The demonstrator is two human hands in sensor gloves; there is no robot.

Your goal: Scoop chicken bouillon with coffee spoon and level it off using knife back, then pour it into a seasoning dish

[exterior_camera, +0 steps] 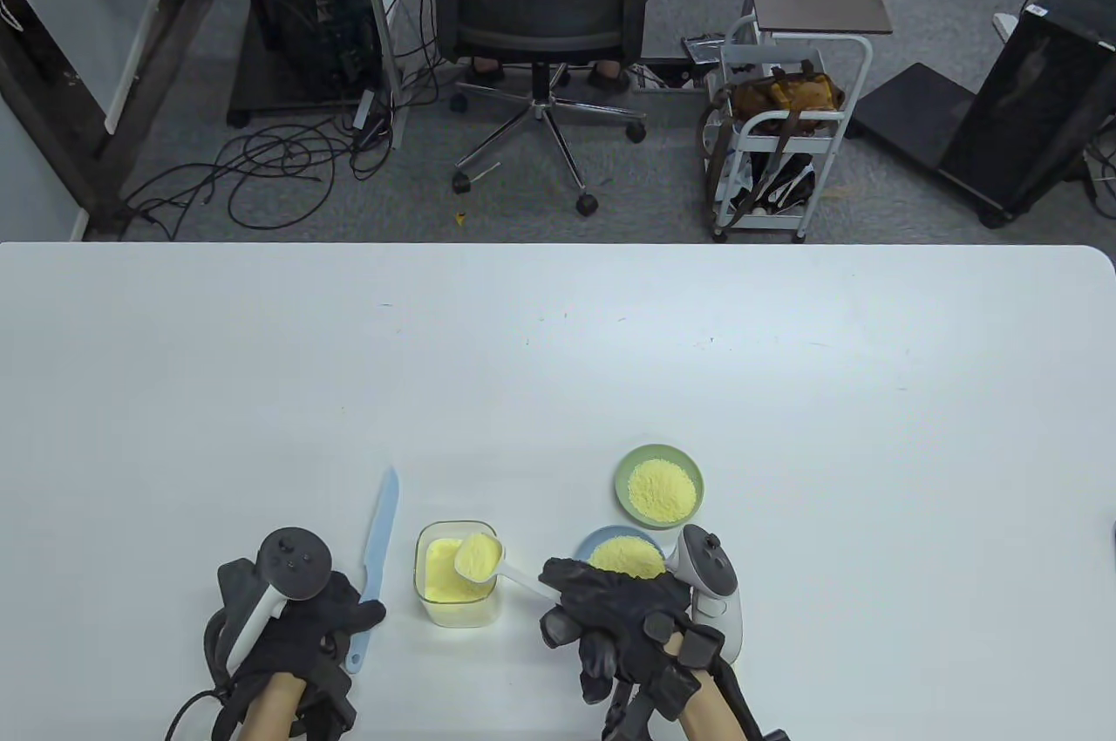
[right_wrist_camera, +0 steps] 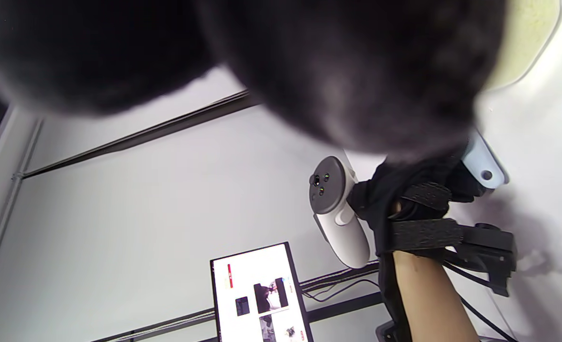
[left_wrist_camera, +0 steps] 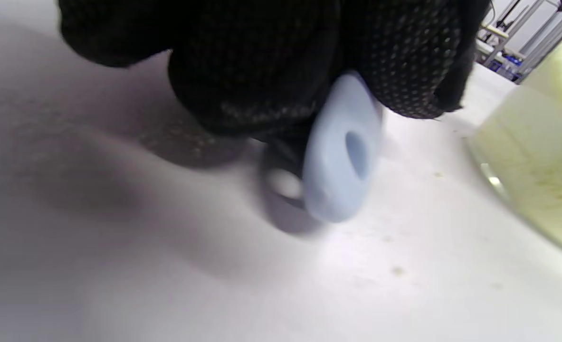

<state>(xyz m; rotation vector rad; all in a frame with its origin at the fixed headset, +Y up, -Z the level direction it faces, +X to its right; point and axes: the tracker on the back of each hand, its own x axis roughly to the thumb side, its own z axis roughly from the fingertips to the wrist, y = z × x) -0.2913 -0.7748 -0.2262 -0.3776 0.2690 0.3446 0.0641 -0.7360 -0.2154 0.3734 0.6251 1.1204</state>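
A clear square container [exterior_camera: 457, 575] of yellow bouillon stands near the table's front edge. My right hand [exterior_camera: 602, 606] grips the handle of a white coffee spoon [exterior_camera: 482, 558], whose heaped bowl hovers over the container. A light blue knife [exterior_camera: 375, 554] lies left of the container, blade pointing away. My left hand [exterior_camera: 336, 612] curls round its handle; the handle's butt end [left_wrist_camera: 340, 152] shows under the gloved fingers [left_wrist_camera: 404, 61]. A green seasoning dish [exterior_camera: 658, 486] and a blue dish [exterior_camera: 621, 554], both holding yellow powder, sit to the right. The right hand partly covers the blue dish.
The container's wall [left_wrist_camera: 537, 161] stands close to the right of the left hand. The white table [exterior_camera: 558, 357] stretches far beyond the dishes. An office chair [exterior_camera: 540, 9] and a white cart [exterior_camera: 785, 131] stand on the floor behind it.
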